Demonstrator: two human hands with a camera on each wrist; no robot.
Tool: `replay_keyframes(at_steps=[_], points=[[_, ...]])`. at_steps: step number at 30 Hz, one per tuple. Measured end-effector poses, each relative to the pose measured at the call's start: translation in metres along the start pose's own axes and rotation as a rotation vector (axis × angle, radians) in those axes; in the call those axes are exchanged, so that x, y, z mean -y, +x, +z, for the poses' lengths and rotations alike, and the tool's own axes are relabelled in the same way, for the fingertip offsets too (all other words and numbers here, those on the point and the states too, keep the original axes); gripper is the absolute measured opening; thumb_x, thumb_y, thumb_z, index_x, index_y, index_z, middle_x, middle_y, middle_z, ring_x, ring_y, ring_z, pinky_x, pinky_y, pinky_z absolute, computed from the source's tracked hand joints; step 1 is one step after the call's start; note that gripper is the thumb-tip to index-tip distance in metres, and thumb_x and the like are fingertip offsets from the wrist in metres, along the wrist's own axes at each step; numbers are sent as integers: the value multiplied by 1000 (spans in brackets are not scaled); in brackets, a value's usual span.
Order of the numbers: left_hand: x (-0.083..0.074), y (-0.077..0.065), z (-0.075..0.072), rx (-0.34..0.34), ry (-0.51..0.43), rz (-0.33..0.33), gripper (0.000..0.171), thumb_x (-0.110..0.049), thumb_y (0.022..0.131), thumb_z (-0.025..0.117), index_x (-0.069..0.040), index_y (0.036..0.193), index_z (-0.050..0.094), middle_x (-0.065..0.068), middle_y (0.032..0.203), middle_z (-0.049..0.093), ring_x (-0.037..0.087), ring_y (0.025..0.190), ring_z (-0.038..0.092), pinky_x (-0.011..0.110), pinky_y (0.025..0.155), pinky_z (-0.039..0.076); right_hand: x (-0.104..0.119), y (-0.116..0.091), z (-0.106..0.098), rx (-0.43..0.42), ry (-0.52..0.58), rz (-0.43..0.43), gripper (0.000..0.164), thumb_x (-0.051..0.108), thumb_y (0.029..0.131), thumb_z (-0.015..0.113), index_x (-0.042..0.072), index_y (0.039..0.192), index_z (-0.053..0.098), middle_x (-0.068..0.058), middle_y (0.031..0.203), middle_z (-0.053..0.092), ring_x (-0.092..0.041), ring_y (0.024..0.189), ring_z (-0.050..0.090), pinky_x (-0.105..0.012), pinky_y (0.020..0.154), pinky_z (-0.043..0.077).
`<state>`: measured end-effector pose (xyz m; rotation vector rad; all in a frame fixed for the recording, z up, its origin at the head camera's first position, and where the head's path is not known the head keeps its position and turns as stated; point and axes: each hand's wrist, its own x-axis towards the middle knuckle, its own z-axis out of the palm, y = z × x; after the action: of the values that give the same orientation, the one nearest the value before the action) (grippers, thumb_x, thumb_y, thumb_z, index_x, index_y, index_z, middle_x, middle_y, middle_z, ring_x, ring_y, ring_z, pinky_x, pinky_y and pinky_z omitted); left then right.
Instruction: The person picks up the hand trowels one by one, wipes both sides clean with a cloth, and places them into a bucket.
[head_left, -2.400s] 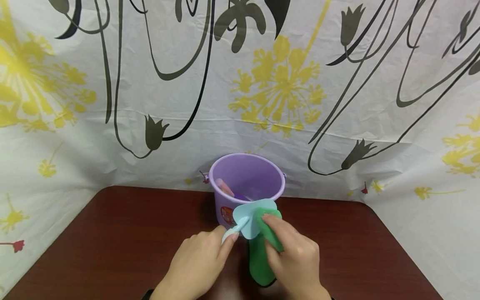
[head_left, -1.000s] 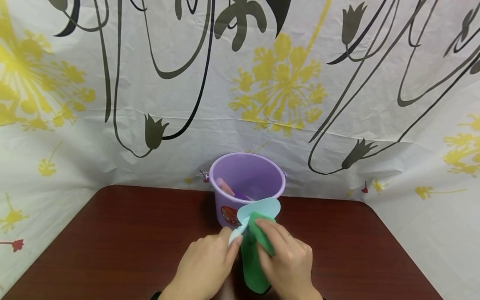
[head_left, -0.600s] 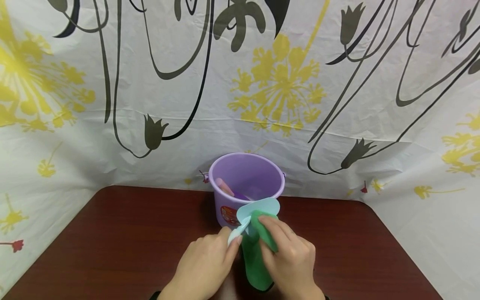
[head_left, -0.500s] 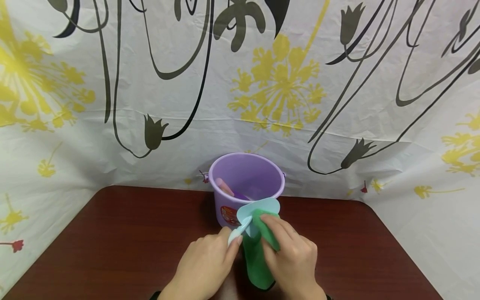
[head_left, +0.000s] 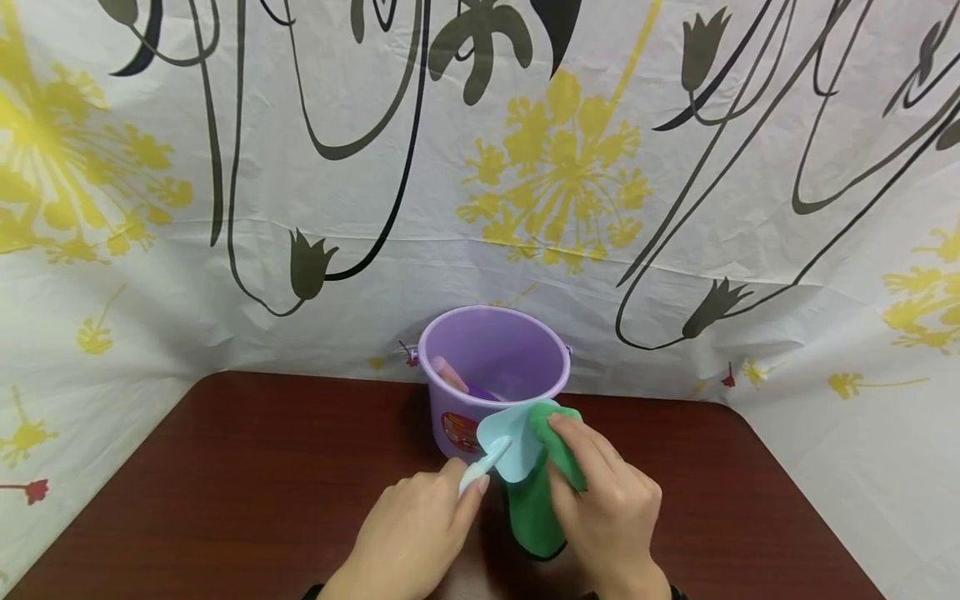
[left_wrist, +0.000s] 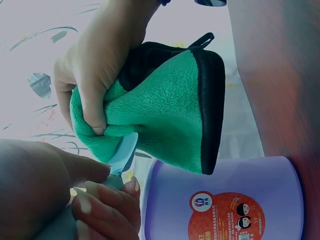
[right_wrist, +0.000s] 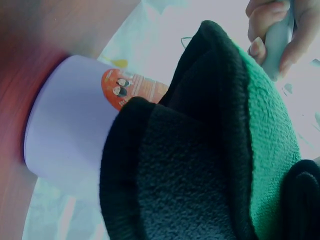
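Observation:
My left hand (head_left: 412, 529) grips the handle of a light blue toy shovel (head_left: 517, 458), its broad blade raised in front of the bucket. Pinched in my right hand (head_left: 611, 500) is a green cloth (head_left: 536, 517) with black edging, folded over the blade's right side. In the left wrist view the plush cloth (left_wrist: 170, 110) wraps part of the shovel blade (left_wrist: 125, 152), and its lower end hangs loose. The dark underside of the cloth (right_wrist: 185, 175) fills much of the right wrist view, hiding the blade there; the shovel handle (right_wrist: 279, 45) shows in my left hand.
A purple bucket (head_left: 441, 417) with a red sticker stands at the back of the dark brown table (head_left: 225, 483). Inside it lie a pink piece (head_left: 448, 375) and something purple. A white sheet (head_left: 360, 333) with printed flowers hangs behind and at both sides.
My right hand has slid the cloth rightward and slightly up across the blade. The shovel has turned, showing more of its blade face. The bucket has stayed put.

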<state>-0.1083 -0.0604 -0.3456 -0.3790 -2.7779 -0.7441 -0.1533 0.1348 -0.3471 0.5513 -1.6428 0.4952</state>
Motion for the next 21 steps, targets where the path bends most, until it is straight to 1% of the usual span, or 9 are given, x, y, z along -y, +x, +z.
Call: replay_keyframes(at_steps=[2,7,11,13,16,18,21], points=[[0,0,0,0,0,0,36,-45,103,54,-18,80,51,-4,55,39,13,46,37,29,45,29,-1,1,0,-14,-5,4,27,6,77,60,8,96,79,-7,88,78,-23,57,70,-29,43,43],[-1,-1,0,-4,-3,4,36,-44,103,54,-18,79,50,-5,55,38,12,47,36,28,45,29,-2,4,0,-30,5,21,26,5,78,61,7,97,79,-7,89,78,-25,67,74,-34,49,49],[-1,-1,-1,0,-11,7,35,-44,103,54,-18,79,51,-5,55,39,12,47,36,28,45,29,-2,5,-1,-28,8,31,26,5,80,61,7,98,79,-7,89,78,-26,70,75,-35,50,50],[0,-1,0,7,-18,8,36,-45,103,53,-18,80,51,-6,56,40,12,47,37,28,45,29,-3,6,-2,-26,-1,38,25,6,80,60,8,98,79,-7,89,79,-25,68,74,-34,48,49],[0,0,0,18,-28,9,36,-46,103,53,-18,80,53,-6,56,41,11,47,37,28,45,30,-2,7,-2,-31,-25,36,26,7,81,59,8,97,79,-7,88,78,-24,59,70,-32,45,45],[0,0,0,21,-32,9,36,-46,103,53,-18,81,53,-6,57,41,11,47,37,28,45,30,-1,7,-2,-40,-44,17,26,7,80,58,9,96,78,-6,87,78,-23,52,65,-31,43,42],[0,-1,1,5,-20,13,34,-43,102,55,-18,80,53,-6,56,40,11,47,37,27,45,30,2,7,1,-44,-58,-26,27,5,77,58,9,95,78,-4,86,78,-23,51,63,-31,45,43]])
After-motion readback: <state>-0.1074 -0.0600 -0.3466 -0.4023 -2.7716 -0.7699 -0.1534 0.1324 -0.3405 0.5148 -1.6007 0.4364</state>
